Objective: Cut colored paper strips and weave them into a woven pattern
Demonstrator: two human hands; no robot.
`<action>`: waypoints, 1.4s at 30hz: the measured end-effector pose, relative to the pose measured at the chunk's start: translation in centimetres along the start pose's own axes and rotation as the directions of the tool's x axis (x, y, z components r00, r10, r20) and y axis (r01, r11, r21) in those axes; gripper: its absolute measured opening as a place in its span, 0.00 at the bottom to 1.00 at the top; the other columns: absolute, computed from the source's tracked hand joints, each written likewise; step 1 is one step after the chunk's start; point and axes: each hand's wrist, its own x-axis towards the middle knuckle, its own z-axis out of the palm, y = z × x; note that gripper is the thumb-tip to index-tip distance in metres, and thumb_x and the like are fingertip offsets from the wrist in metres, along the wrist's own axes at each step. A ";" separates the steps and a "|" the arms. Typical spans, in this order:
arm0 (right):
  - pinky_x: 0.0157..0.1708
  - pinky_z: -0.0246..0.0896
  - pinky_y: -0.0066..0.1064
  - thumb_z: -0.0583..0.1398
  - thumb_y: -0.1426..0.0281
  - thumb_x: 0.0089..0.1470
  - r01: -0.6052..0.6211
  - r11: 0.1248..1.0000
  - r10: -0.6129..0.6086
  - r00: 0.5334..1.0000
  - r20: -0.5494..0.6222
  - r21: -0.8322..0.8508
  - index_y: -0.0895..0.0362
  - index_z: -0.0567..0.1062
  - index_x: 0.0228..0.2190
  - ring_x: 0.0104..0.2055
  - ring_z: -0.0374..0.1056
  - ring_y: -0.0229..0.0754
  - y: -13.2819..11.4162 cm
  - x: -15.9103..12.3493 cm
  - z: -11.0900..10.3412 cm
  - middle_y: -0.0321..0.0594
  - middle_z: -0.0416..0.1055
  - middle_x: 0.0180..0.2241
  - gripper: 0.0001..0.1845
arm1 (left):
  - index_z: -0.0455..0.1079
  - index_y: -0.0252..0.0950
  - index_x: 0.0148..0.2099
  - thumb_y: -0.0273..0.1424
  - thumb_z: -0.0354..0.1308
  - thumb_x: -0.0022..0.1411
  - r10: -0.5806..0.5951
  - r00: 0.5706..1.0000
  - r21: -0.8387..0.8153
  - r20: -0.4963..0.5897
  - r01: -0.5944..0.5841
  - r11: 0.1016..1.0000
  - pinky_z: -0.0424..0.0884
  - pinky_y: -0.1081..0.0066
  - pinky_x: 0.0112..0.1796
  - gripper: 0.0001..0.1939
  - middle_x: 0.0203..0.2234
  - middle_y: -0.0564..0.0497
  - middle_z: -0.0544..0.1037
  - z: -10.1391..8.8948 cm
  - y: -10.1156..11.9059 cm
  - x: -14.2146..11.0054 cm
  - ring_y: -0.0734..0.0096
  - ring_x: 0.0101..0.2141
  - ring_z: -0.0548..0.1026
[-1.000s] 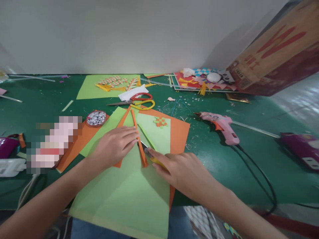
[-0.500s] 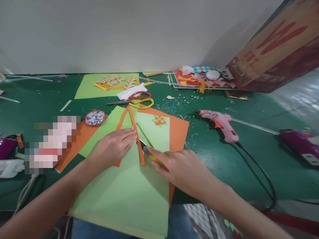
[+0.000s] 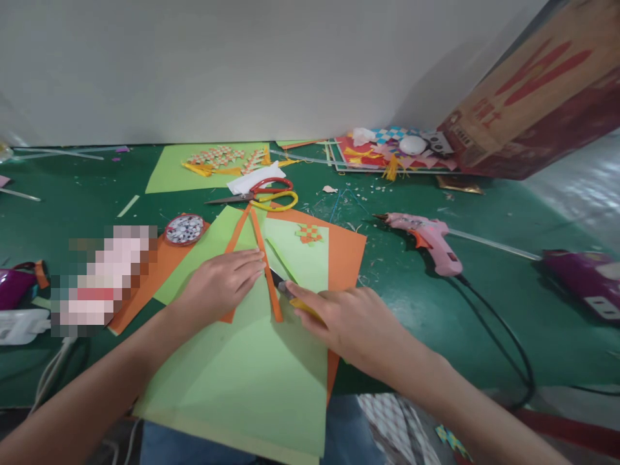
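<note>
My right hand (image 3: 356, 323) is closed around a yellow utility knife (image 3: 307, 309), with the index finger stretched along it. The blade points up and left, its tip at an orange paper strip (image 3: 272, 287). Flat on the paper, my left hand (image 3: 225, 281) has its fingers stretched out, the tips touching the strip's left edge. Beneath both hands lies a light green sheet (image 3: 232, 381) over orange paper (image 3: 351, 258). Another orange strip (image 3: 239, 228) is partly hidden by my left hand. A thin green strip (image 3: 283, 260) and a small woven green-and-orange paper piece (image 3: 309, 234) lie to the right.
Red-and-yellow-handled scissors (image 3: 276, 195) lie beyond the sheets. A pink glue gun (image 3: 431, 239) with its cord is at the right, a round case of googly eyes (image 3: 185, 230) at the left. Behind stand a paper bag (image 3: 527, 110) and woven paper pieces (image 3: 217, 157).
The view has shifted slightly. The knife and both hands stay almost in place; the orange strip's lower end looks flatter and narrower than a second ago.
</note>
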 end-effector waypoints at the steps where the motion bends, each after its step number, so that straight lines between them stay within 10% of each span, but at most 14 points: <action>1: 0.23 0.55 0.29 0.49 0.64 0.64 0.000 1.000 0.000 1.000 0.001 0.002 0.48 0.64 0.60 0.28 0.75 0.42 0.0 0.0 -0.1 0.40 0.80 0.32 0.24 | 0.75 0.32 0.46 0.28 0.49 0.68 -0.002 1.000 -0.003 0.004 0.003 1.000 0.78 0.65 0.45 0.13 0.43 0.45 0.81 0.0 0.0 0.0 0.64 0.44 0.79; 42: 0.22 0.52 0.29 0.49 0.63 0.64 -0.005 0.999 0.005 1.000 -0.013 -0.046 0.48 0.63 0.60 0.28 0.75 0.43 -0.3 0.4 0.0 0.41 0.79 0.29 0.25 | 0.75 0.34 0.40 0.25 0.49 0.67 0.111 0.994 0.028 -0.001 -0.111 0.993 0.74 0.59 0.49 0.13 0.40 0.46 0.82 -0.4 0.6 0.1 0.64 0.42 0.80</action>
